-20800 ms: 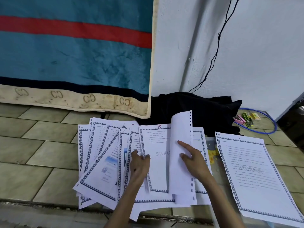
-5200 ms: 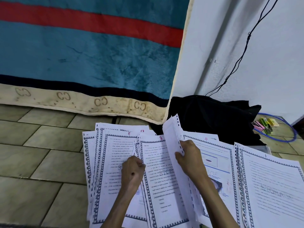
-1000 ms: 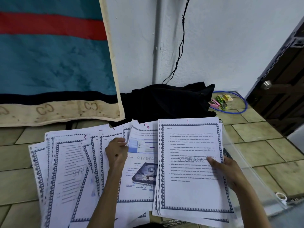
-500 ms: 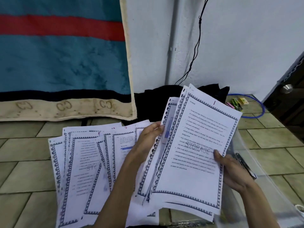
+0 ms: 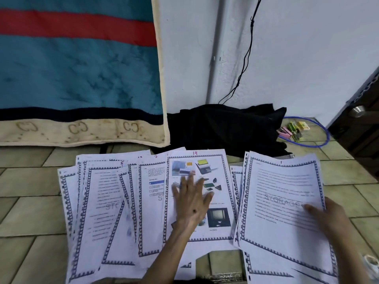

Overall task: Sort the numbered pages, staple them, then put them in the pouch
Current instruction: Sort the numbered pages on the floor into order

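Several bordered printed pages [image 5: 106, 203] lie fanned out over the tiled floor. Page 14 [image 5: 217, 203], with colour pictures, lies on top in the middle. My left hand [image 5: 191, 201] rests flat on it with spread, straight fingers. At the right, a small stack topped by page 1 [image 5: 281, 197] is lifted slightly and bowed. My right hand [image 5: 326, 216] grips its right edge, thumb on top. The pouch and the stapler are hidden.
A black cloth [image 5: 225, 128] lies against the white wall behind the pages. A teal and red blanket [image 5: 78, 68] hangs at the left. Coloured pegs [image 5: 292, 130] inside a blue hoop lie at the back right, next to a dark door [image 5: 361, 119].
The raised stack with page 1 has come down to the right. My left hand has let go of it and now lies flat on page 14. The camera has tilted slightly.
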Demonstrator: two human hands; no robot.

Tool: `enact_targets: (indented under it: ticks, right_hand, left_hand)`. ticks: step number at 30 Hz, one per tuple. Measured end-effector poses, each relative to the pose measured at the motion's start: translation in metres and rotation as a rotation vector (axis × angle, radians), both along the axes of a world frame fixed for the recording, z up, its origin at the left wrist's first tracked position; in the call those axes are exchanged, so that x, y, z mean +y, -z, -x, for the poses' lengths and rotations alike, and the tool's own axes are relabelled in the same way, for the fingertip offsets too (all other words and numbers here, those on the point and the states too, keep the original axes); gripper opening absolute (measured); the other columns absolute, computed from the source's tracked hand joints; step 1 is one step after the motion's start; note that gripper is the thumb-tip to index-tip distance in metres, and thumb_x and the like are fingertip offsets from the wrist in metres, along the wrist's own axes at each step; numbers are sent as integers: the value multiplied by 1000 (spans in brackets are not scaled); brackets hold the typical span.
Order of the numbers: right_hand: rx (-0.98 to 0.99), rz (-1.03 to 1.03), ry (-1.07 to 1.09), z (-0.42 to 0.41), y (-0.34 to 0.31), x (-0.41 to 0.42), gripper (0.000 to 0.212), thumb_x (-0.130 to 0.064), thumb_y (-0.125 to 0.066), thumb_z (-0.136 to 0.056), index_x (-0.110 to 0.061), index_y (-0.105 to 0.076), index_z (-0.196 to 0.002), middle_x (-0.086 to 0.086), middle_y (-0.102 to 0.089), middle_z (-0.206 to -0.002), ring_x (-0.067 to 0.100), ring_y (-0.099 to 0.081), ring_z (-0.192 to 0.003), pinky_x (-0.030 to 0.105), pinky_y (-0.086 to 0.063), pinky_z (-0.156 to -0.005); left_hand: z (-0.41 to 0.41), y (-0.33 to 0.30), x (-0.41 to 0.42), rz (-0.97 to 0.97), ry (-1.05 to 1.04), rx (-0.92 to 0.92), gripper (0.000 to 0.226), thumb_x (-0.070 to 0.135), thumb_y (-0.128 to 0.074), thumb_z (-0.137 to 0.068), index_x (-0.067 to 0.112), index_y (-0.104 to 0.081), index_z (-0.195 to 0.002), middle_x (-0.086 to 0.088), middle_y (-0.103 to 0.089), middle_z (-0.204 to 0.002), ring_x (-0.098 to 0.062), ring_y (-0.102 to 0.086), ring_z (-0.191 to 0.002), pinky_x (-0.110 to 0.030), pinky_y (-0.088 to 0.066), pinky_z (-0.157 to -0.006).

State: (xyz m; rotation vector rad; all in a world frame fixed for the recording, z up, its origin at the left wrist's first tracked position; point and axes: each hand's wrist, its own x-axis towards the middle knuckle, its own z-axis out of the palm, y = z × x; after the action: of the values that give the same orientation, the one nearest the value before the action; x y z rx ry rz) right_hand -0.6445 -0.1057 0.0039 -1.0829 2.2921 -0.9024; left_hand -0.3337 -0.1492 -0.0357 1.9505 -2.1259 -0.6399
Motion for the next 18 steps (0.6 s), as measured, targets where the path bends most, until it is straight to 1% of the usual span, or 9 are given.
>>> enact_targets:
  ticks: [2, 4, 7, 10, 13, 14, 16, 17, 18]
  right_hand:
    - [73, -52, 69, -12, -2, -1, 39, -2, -68, -79, 6, -55, -115, 32, -62, -108, 46, -58, -100, 40, -41, -76]
    - [241, -10, 125, -23, -4, -3, 57, -1, -69, -76, 6, -45, -127, 36, -52, -120, 50, -48, -111, 50, -40, -88]
    - [450, 134, 83, -50, -5, -14, 61, -4, -67, -78, 3, -41, -133, 35, -43, -129, 49, -37, -119, 57, -35, -94]
    - [410, 227, -154, -94, -4, -26, 45, -7, -63, -85, -1, -51, -128, 29, -51, -125, 46, -41, -118, 56, -37, -94]
    - [337, 238, -465, -149, 7, -27, 30, -13, -56, -90, -5, -59, -119, 19, -59, -120, 38, -50, -115, 45, -42, -93]
    - [326, 234, -580, -169, 13, -24, 28, -18, -51, -93, -8, -61, -117, 15, -61, -118, 35, -53, -112, 41, -44, -92]
    - [369, 232, -790, -205, 26, -19, 42, -37, -33, -97, -14, -63, -116, 9, -63, -121, 31, -57, -114, 38, -47, -95]
    - [412, 240, -881, -221, 35, -18, 51, -45, -24, -98, -19, -61, -121, 6, -59, -129, 29, -54, -122, 40, -44, -100]
    - [431, 201, -969, -235, 41, -16, 55, -51, -19, -96, -25, -54, -129, 2, -48, -142, 26, -41, -134, 41, -32, -109]
  left_hand:
    - [-9, 16, 2, 35, -22, -63, 98, 73, 19, -62, 35, -13, -147, -1, 8, -159, -29, 10, -146, -56, 5, -113]
    - [-17, 24, 4, 79, -35, -62, 93, 74, 17, -69, 36, -16, -147, -1, 3, -159, -30, 6, -146, -57, 3, -112]
    - [-34, 29, 5, 124, -56, -130, 87, 73, 13, -75, 36, -21, -145, -1, -6, -158, -30, -4, -146, -58, -2, -112]
    - [-53, 32, 8, 116, -81, -168, 85, 75, 12, -73, 39, -13, -146, 3, 2, -159, -24, 5, -147, -53, 4, -114]
    - [-65, 31, 10, 121, -101, -144, 83, 74, 9, -74, 39, -13, -146, 7, 4, -157, -21, 7, -147, -50, 8, -114]
    - [-66, 30, 11, 129, -102, -100, 80, 71, 8, -78, 37, -14, -147, 9, 3, -157, -19, 5, -147, -48, 8, -114]
    - [-71, 26, 8, 170, -173, 125, 61, 55, -6, -92, 32, -21, -145, 8, -12, -157, -18, -7, -147, -45, 0, -118]
    - [-78, 23, 7, 224, -251, 254, 52, 44, -16, -95, 28, -29, -143, 3, -22, -155, -19, -15, -145, -43, -8, -120]
    - [-87, 19, 7, 288, -347, 324, 48, 34, -23, -96, 22, -36, -140, -1, -28, -153, -20, -21, -143, -40, -13, -119]
